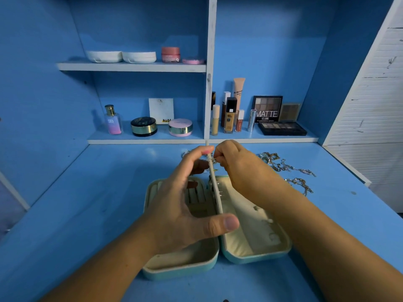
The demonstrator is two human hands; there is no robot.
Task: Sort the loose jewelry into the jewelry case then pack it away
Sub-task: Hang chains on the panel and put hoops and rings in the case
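A teal jewelry case [257,257] with cream lining lies open on the blue desk. Its cream middle flap [216,192] stands upright on edge between the two halves. My left hand [187,205] holds that flap, thumb at its near end and fingers at its far end. My right hand [235,168] pinches a small silver piece [213,159] against the top of the flap. Loose chains and rings [283,165] lie in a heap on the desk to the right, behind my right forearm. More chain [302,185] lies nearer.
Cosmetics fill the low shelf behind the case: a perfume bottle [113,120], compacts [144,126], foundation bottles [230,116] and eyeshadow palettes [282,128]. An upper shelf [130,66] holds jars. A white slatted panel [368,101] borders the right side.
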